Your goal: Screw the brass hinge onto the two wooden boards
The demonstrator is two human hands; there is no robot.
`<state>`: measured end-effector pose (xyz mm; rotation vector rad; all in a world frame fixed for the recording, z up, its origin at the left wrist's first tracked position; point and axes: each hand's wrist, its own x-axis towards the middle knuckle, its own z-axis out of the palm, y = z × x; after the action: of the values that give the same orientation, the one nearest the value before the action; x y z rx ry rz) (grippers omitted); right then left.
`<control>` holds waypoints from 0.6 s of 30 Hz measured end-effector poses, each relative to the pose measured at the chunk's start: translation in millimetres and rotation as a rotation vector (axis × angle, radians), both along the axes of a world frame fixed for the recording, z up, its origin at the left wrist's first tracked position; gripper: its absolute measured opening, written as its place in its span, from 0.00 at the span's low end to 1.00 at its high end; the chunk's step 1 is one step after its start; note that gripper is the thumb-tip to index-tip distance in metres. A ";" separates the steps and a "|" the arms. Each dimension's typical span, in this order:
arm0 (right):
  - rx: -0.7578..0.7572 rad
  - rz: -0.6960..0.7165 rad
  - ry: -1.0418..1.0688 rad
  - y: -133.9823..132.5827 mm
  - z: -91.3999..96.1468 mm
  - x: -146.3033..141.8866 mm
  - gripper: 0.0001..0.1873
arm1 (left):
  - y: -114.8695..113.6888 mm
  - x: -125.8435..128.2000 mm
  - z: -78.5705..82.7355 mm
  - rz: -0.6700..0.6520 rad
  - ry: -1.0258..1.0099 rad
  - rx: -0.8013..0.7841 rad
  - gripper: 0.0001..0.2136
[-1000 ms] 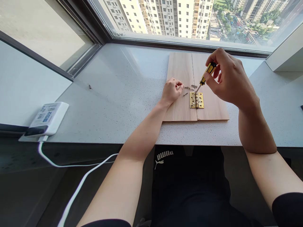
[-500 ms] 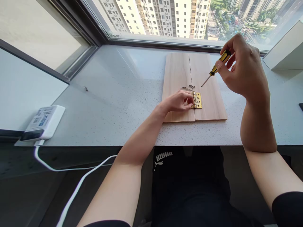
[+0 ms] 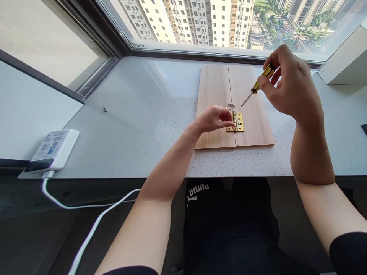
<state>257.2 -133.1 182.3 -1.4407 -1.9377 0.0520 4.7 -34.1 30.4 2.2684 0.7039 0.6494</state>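
Two pale wooden boards (image 3: 213, 88) lie side by side with a narrow seam between them. A brass hinge (image 3: 239, 119) lies open across the seam, one leaf on each board. My left hand (image 3: 213, 119) is over the left leaf, fingers curled toward the thumb near the knuckle; anything in the fingertips is too small to make out. Several small screws (image 3: 231, 105) lie just beyond the hinge. My right hand (image 3: 294, 86) grips a yellow-and-black screwdriver (image 3: 262, 79) by its handle, tip angled down to the left, above the right board and apart from the hinge.
The boards rest on a white speckled counter (image 3: 143, 126) below a window. At the left edge sits a white device (image 3: 54, 149) with a white cable (image 3: 94, 225) hanging down. A white box-like panel (image 3: 348, 61) stands at the back right, and a dark object (image 3: 364, 128) lies at the far right.
My left hand has lifted slightly and shifted, showing more of the hinge's left leaf. My right hand and the screwdriver have moved a little left.
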 end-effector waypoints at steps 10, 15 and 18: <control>-0.046 0.054 -0.037 20.1 -15.8 8.4 0.17 | 16.4 -3.0 -18.6 0.446 -0.126 0.039 0.03; -0.024 0.039 -0.038 34.7 -29.4 17.6 0.19 | 24.1 -7.7 -25.0 0.481 -0.102 -0.015 0.07; 0.001 0.022 -0.034 41.4 -36.0 24.4 0.20 | 28.8 -10.5 -26.4 0.525 -0.102 0.003 0.06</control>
<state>281.6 -91.8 146.2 -1.4280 -1.9809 0.0363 -5.8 -5.3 3.9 2.0381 1.2617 0.9986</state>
